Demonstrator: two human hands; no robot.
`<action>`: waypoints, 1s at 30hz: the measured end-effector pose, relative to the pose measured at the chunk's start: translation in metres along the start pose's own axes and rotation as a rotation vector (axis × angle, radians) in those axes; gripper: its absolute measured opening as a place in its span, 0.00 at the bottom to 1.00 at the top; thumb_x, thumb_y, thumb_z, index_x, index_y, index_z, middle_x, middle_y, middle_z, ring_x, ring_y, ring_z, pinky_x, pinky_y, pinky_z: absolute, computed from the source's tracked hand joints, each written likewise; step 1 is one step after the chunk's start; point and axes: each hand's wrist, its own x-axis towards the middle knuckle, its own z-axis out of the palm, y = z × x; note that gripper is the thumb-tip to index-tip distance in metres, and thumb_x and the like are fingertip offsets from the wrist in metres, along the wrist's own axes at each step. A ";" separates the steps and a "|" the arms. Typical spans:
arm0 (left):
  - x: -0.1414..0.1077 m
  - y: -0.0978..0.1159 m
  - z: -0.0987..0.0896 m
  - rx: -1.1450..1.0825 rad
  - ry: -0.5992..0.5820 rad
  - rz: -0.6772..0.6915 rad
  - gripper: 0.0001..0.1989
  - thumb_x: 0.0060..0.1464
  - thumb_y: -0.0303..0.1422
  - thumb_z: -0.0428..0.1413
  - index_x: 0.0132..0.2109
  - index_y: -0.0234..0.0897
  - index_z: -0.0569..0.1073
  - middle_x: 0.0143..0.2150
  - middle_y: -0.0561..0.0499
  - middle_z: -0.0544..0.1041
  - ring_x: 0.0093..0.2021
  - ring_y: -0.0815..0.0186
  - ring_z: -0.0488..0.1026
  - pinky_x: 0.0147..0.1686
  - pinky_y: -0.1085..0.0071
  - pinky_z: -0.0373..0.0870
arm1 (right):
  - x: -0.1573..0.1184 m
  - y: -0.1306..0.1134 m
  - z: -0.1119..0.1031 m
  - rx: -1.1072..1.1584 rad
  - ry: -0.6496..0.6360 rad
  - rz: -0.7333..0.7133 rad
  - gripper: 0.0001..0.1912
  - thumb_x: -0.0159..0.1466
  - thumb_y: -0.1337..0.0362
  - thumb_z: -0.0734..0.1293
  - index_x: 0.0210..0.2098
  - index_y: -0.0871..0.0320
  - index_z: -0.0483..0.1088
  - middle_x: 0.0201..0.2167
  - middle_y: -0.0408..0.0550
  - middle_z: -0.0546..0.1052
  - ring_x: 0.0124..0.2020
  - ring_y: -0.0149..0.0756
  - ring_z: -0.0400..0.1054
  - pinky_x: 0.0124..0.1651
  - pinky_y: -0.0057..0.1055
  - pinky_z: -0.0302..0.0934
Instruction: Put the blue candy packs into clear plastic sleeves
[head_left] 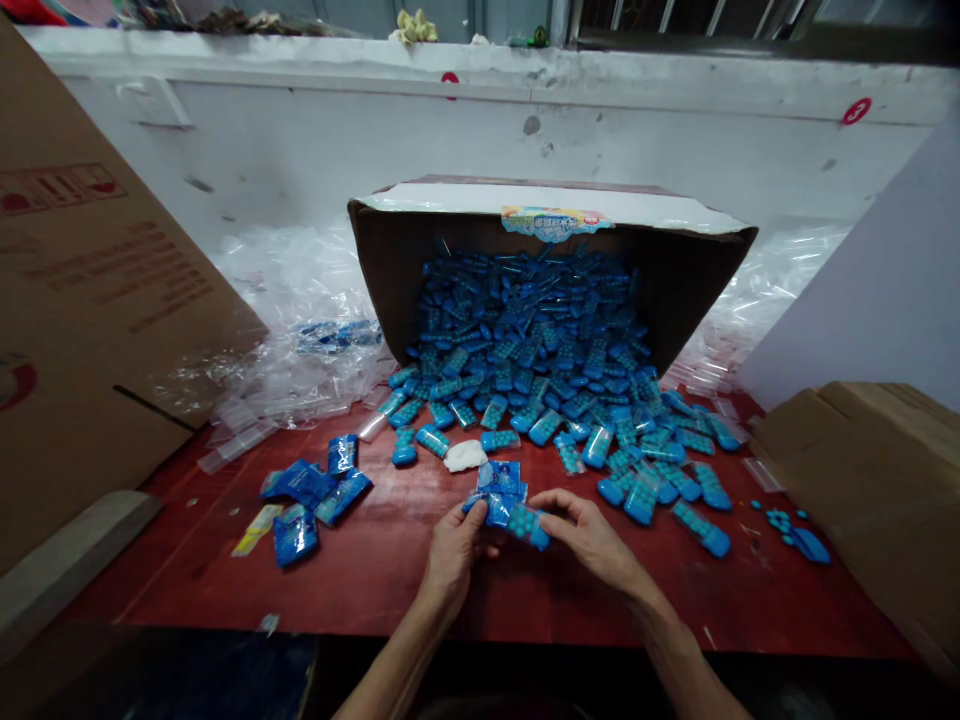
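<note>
My left hand (452,560) is closed on a shiny blue sachet (498,510), thumb on top. My right hand (592,540) pinches the end of a clear pack of turquoise beads (528,525) with a blue end. The bead pack meets the sachet's right side between my hands, over the front of the red table. Just beyond them lies another blue sachet (502,476), and past it a crumpled white piece (465,456). Similar bead packs (598,446) lie loose across the table and spill from an open carton (701,270) lying on its side.
Several blue sachets (296,535) and a yellow strip (257,530) lie on the red table (225,580) at left. Clear plastic bags (292,370) heap behind. Cardboard boxes (97,260) stand left and right (862,480). Loose beads (780,520) and a blue piece (810,545) lie at right.
</note>
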 end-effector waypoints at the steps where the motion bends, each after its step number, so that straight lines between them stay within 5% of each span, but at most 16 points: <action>1: -0.001 -0.001 0.001 -0.018 0.000 -0.024 0.14 0.41 0.39 0.58 0.30 0.32 0.69 0.23 0.51 0.74 0.20 0.69 0.70 0.17 0.76 0.63 | -0.001 0.003 0.003 -0.007 0.020 -0.006 0.12 0.54 0.61 0.63 0.35 0.60 0.69 0.33 0.45 0.73 0.34 0.34 0.65 0.39 0.30 0.59; 8: -0.009 0.001 0.011 -0.165 -0.073 -0.190 0.12 0.44 0.36 0.57 0.35 0.34 0.69 0.29 0.49 0.76 0.28 0.68 0.73 0.28 0.73 0.68 | -0.004 0.016 0.028 -0.132 0.199 -0.175 0.06 0.54 0.65 0.63 0.32 0.57 0.68 0.31 0.44 0.70 0.35 0.34 0.63 0.40 0.30 0.57; 11: -0.012 0.011 0.009 -0.152 -0.222 -0.234 0.10 0.46 0.34 0.55 0.36 0.32 0.71 0.30 0.48 0.76 0.29 0.68 0.72 0.28 0.73 0.67 | 0.000 0.017 0.028 0.120 0.105 -0.094 0.10 0.51 0.66 0.65 0.34 0.56 0.66 0.29 0.41 0.67 0.30 0.30 0.62 0.33 0.26 0.57; 14: -0.011 0.018 0.003 -0.147 -0.431 -0.275 0.11 0.48 0.31 0.54 0.40 0.33 0.70 0.35 0.46 0.75 0.32 0.66 0.72 0.30 0.71 0.67 | 0.006 0.021 0.022 0.406 -0.059 0.010 0.24 0.46 0.69 0.68 0.43 0.54 0.62 0.30 0.40 0.66 0.29 0.28 0.61 0.28 0.23 0.56; 20: -0.006 0.018 -0.007 -0.223 -0.706 -0.296 0.15 0.43 0.30 0.57 0.40 0.29 0.71 0.34 0.44 0.76 0.34 0.63 0.72 0.39 0.66 0.63 | 0.008 0.015 0.015 0.477 -0.294 0.024 0.46 0.36 0.73 0.73 0.53 0.46 0.55 0.35 0.39 0.63 0.34 0.28 0.60 0.34 0.24 0.55; 25: -0.011 0.021 0.001 -0.203 -0.602 -0.292 0.14 0.37 0.32 0.61 0.35 0.30 0.74 0.31 0.45 0.76 0.35 0.62 0.72 0.41 0.68 0.62 | 0.003 0.010 0.021 0.462 -0.255 -0.072 0.46 0.38 0.64 0.75 0.54 0.46 0.54 0.34 0.40 0.63 0.34 0.29 0.60 0.36 0.25 0.56; 30: -0.024 0.014 0.011 -0.255 -0.435 -0.253 0.15 0.40 0.35 0.60 0.36 0.31 0.74 0.35 0.45 0.75 0.37 0.63 0.71 0.43 0.68 0.63 | -0.005 0.026 0.033 0.289 0.019 -0.163 0.40 0.44 0.51 0.71 0.54 0.50 0.55 0.34 0.44 0.64 0.33 0.33 0.61 0.35 0.28 0.57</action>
